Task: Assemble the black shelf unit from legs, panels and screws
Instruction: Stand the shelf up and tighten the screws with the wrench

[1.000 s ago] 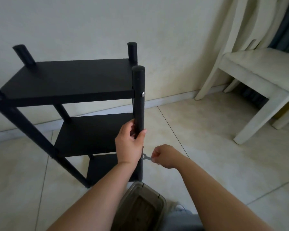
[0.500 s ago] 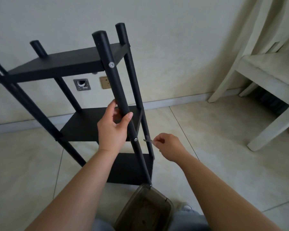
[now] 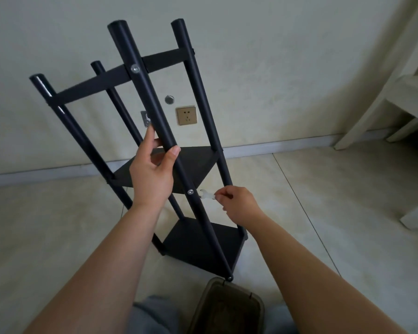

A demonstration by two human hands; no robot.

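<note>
Left hand (image 3: 152, 174) grips near leg (image 3: 159, 131), shelf (image 3: 130, 75) tilted. Right hand (image 3: 237, 201) pinches small wrench (image 3: 206, 195) beside middle screw (image 3: 191, 192). Seat wrench squarely; steady leg while turning.

Head-worn view, forward and down, close

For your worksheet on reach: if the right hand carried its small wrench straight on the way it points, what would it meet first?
Probably the near leg, just below its screw; depth is unclear.
</note>
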